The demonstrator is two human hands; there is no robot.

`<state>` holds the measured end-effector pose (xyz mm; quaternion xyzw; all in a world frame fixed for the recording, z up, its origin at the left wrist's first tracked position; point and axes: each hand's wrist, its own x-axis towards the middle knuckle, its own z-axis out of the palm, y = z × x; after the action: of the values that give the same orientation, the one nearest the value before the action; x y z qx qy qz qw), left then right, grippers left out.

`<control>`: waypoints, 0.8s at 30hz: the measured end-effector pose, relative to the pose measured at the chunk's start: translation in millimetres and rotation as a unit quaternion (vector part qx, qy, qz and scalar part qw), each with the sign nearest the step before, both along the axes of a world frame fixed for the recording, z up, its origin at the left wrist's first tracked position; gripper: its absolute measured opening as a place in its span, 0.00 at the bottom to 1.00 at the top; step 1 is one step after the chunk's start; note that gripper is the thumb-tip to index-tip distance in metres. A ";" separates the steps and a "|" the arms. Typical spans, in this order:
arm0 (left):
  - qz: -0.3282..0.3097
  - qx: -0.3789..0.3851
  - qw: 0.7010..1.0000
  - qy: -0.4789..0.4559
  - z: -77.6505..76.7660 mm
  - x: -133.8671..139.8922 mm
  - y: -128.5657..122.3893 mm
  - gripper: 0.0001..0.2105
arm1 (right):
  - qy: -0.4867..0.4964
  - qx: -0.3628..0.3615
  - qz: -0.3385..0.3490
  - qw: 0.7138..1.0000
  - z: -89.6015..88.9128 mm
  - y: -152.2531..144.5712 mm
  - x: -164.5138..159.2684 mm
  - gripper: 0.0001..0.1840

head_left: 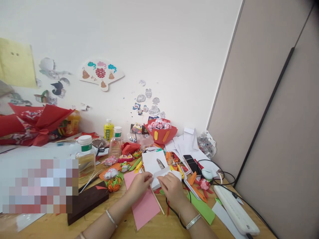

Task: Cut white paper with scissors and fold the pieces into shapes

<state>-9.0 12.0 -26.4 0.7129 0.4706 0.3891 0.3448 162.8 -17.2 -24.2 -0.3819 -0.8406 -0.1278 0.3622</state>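
Note:
Between my two hands is a folded piece of white paper (pixel 155 183). My left hand (pixel 140 183) pinches its left edge, and my right hand (pixel 171 187) has its fingers closed on the right part. Under my left forearm lies a pink sheet of paper (pixel 147 212), with a thin pale stick (pixel 157 201) across its right side. Just beyond my hands, a dark-and-silver cutter-like tool (pixel 160 163) rests on a white sheet (pixel 151 161).
A dark box (pixel 88 200) and folded paper flowers (pixel 114 183) lie to the left. Bottles (pixel 108 130) and a red paper bouquet (pixel 160 132) stand at the back. On the right are a phone (pixel 191 164), a white power strip (pixel 235 209), cables and green paper (pixel 203 209).

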 end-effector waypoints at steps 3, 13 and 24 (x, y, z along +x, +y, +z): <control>0.004 -0.063 0.993 -0.096 3.7 1.3 0.5 0.10 | -0.025 -0.026 0.010 0.999 -2.9 2.6 -0.1 0.12; -0.029 -0.178 0.972 -0.151 5.9 5.8 -3.4 0.13 | 0.075 -0.089 0.070 0.991 -0.8 5.2 -3.1 0.11; -0.041 -0.173 0.972 -0.156 3.7 2.6 -1.0 0.21 | 0.138 -0.170 0.048 0.975 0.3 9.5 -3.8 0.05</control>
<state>-6.4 11.0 -22.7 0.5913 0.4416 0.3943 0.5476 159.0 -7.7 -23.9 -0.4110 -0.8092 0.0880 0.4105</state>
